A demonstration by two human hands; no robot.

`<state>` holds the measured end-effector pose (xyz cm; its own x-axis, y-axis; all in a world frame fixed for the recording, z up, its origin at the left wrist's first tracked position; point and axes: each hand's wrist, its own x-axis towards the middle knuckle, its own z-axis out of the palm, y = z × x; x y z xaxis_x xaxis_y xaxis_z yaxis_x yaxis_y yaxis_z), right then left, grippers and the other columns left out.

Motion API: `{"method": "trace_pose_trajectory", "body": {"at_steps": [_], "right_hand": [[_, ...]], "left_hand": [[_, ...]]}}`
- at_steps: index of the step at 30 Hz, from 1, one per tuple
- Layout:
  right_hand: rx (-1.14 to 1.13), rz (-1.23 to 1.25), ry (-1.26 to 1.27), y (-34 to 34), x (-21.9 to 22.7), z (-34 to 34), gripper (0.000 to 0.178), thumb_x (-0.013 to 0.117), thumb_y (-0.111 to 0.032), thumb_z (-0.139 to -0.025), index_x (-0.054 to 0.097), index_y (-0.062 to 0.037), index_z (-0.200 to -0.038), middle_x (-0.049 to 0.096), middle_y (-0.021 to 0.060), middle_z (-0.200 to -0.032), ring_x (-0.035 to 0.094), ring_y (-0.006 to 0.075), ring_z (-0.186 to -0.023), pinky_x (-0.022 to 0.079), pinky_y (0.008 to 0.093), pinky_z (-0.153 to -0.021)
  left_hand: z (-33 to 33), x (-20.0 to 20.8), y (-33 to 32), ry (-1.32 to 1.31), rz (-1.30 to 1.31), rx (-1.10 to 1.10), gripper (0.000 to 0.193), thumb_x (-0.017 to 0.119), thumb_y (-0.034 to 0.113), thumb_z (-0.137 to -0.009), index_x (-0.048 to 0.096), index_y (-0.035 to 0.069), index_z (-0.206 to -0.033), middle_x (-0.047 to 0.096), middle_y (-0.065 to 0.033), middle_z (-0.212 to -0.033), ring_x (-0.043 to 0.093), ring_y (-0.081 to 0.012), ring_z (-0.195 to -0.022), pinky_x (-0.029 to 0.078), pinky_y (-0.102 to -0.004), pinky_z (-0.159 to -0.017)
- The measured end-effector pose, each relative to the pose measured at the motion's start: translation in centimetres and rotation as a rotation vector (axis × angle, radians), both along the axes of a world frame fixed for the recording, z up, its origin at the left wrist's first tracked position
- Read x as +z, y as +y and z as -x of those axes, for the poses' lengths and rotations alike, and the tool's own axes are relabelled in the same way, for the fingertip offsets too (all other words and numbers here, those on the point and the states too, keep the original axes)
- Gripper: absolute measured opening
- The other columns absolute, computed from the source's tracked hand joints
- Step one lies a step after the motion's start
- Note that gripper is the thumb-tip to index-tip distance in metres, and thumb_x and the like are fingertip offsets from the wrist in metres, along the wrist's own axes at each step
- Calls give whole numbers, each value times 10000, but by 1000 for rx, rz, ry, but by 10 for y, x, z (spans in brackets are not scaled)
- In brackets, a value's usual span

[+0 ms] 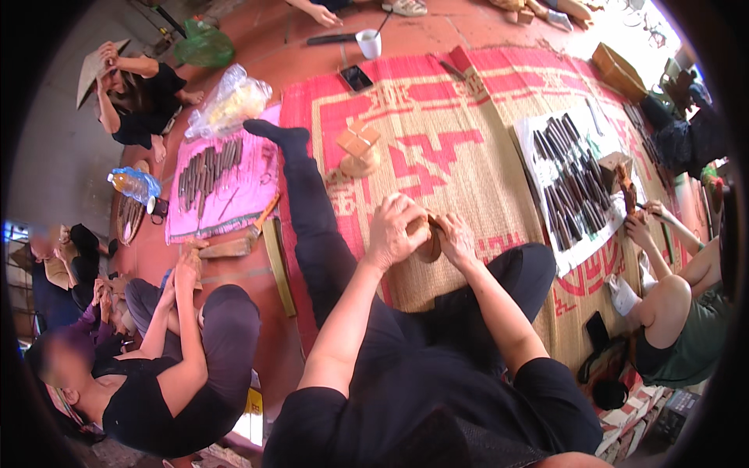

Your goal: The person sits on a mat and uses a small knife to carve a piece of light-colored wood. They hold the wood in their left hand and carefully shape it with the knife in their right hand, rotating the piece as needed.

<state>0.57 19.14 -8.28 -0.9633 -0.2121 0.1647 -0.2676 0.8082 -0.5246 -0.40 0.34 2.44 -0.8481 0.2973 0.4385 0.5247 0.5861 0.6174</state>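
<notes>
My left hand (396,232) is closed around a small brown piece that looks like wood (429,248), held low over the mat between my knees. From the other side my right hand (456,240) grips the same piece, fingers bent over its edge. Most of it is hidden by my fingers, so its full shape does not show. Just beyond my hands a square wooden block (359,139) rests on top of a pale rounded piece (360,164). Both stand on the red and straw-coloured woven mat (499,171).
Rows of chisel-like tools (573,183) lie on white cloth at right; more tools (209,171) cover a pink cloth (265,156) at left. A wooden mallet (230,248), phone (356,78) and white cup (368,44) are around. People sit working on both sides. My left leg stretches forward.
</notes>
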Motion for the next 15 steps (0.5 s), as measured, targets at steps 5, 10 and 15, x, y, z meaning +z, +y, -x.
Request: {"method": "trace_pose_trajectory", "body": {"at_steps": [5,10,15], "right_hand": [[-21,15,-75,-4,0,1,252,619,-163,-872,637,-93,-1114,611,103,-969,604,313,-959,497,421,-851],[-37,62,-88,-6,-1,-5,212,614,-167,-877,633,-88,-1073,617,109,-971,616,314,-955,501,429,-832],[14,53,-72,-2,-5,-5,384,585,-150,-888,588,-139,-1272,632,118,-1034,639,334,-960,523,450,-787]], "left_hand": [[-1,1,-1,-49,94,59,500,745,252,-701,591,134,-1162,543,-96,-1105,510,-324,-1127,442,-477,-945],[-23,10,10,-201,295,383,839,792,351,-704,402,143,-1417,475,-179,-1166,518,-383,-1088,452,-515,-893],[-29,3,28,-268,286,440,754,783,286,-706,452,153,-1370,492,-138,-1208,514,-351,-1130,425,-524,-942]]}}
